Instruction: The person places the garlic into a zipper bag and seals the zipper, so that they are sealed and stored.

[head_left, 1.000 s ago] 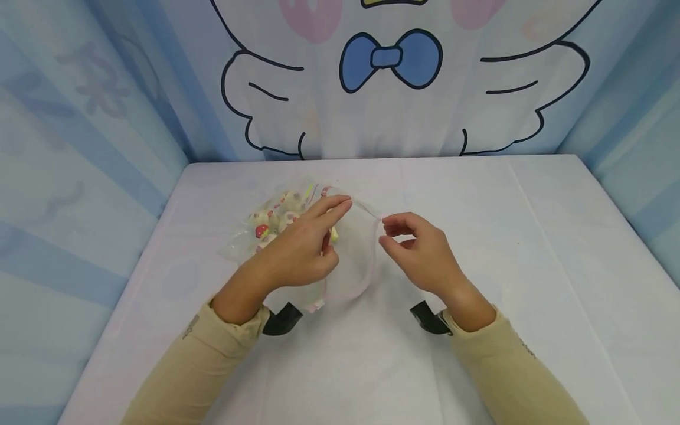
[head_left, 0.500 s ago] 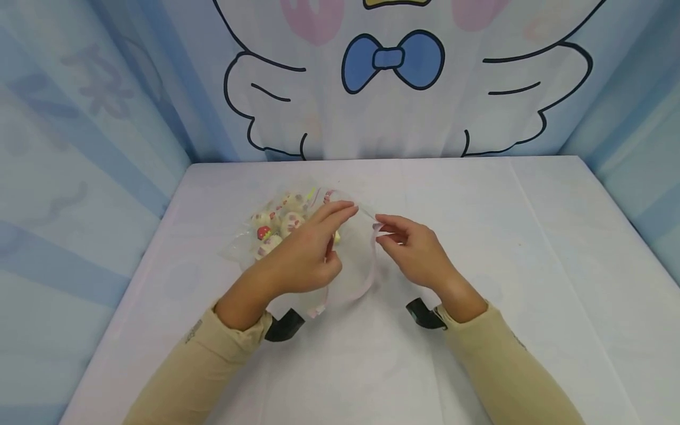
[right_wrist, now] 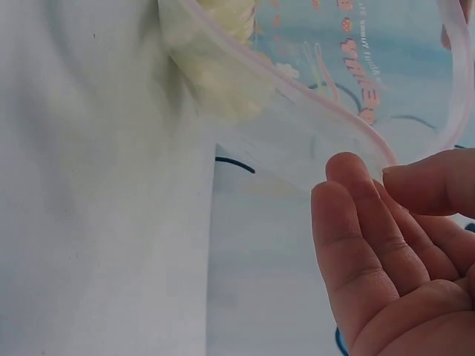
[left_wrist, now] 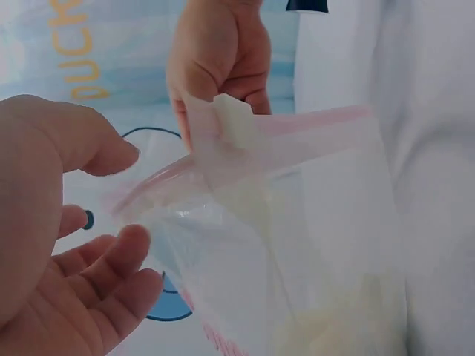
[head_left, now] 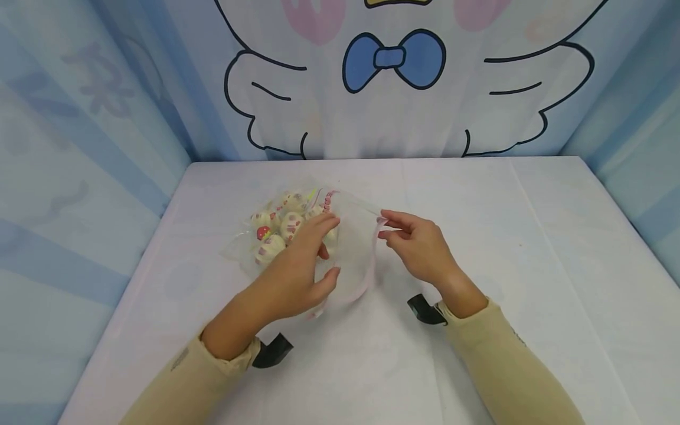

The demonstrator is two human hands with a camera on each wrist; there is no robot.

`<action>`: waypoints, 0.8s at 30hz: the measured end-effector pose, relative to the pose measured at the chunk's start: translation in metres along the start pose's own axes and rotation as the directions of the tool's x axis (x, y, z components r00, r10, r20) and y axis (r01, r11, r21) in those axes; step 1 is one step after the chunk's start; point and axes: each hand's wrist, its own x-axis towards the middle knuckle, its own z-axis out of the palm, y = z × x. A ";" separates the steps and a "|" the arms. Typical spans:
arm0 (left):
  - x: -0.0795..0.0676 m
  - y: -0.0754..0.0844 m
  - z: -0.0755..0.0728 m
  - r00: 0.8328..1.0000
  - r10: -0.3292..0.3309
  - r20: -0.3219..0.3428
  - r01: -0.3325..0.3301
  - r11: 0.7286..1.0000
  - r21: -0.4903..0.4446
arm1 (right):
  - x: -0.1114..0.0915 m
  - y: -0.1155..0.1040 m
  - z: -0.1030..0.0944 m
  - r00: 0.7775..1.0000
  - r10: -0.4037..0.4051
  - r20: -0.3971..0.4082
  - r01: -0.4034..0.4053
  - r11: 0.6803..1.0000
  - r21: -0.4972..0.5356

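A clear plastic slider zip bag (head_left: 352, 260) with a pink edge is on the white table, its mouth spread toward the right. Inside it lie several cream round pieces (head_left: 270, 248) with reddish marks, plus a small red one (head_left: 262, 232). My right hand (head_left: 423, 248) pinches the pink edge at the mouth's far corner; in the right wrist view the thumb meets the fingers of that hand (right_wrist: 393, 245) there. My left hand (head_left: 292, 268) is over the bag's middle, thumb and fingers apart. The left wrist view shows nothing between that hand's fingers (left_wrist: 122, 311), and a whitish slider (left_wrist: 234, 121).
The white table (head_left: 510, 265) extends around the bag. Behind it hangs a curtain (head_left: 393, 118) printed with a cartoon figure and a blue bow. Blue and white curtains (head_left: 69, 195) flank both sides. Each wrist carries a black camera mount (head_left: 272, 351).
My left hand has drawn back toward me and its thumb has spread away from the fingers, uncovering more of the bag. The right hand has shifted slightly and keeps to the bag's edge.
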 end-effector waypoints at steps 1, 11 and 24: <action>-0.004 0.000 -0.001 1.000 -0.011 -0.003 0.011 1.000 0.018 | 0.000 0.000 0.000 1.000 0.001 -0.002 -0.001 1.000 0.004; -0.049 -0.010 0.006 0.995 0.063 0.083 -0.070 0.994 0.087 | 0.002 0.001 -0.001 1.000 0.016 -0.008 -0.016 1.000 -0.006; -0.064 -0.016 0.012 0.985 0.145 -0.096 -0.125 0.975 0.186 | 0.002 0.005 -0.013 1.000 0.013 -0.024 -0.015 0.996 -0.083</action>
